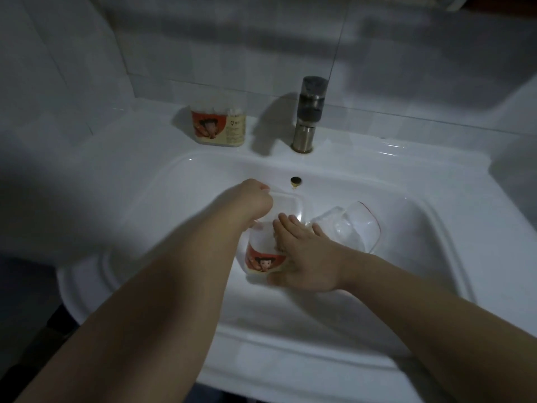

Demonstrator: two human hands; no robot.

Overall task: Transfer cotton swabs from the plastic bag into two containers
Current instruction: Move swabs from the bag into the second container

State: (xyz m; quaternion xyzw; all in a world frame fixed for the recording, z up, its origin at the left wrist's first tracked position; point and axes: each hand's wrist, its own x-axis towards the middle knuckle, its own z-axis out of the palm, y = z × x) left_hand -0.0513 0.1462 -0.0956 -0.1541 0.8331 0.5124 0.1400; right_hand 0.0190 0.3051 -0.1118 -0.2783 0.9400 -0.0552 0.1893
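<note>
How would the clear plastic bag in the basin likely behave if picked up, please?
The plastic bag looks thin and crumpled, so probably floppy. It seems nearly empty, so likely light, and may slide on the glossy sink.

I watched the left hand [255,199] pinch the container [287,205] at its far rim; the right hand [303,258] lay flat on it, the plastic bag [353,225] just beside its fingers [284,221].

I see a white sink [116,175]; a labelled container [218,126] and a faucet [308,112] on its back ledge, a plastic bag [351,228] in the basin.
</note>
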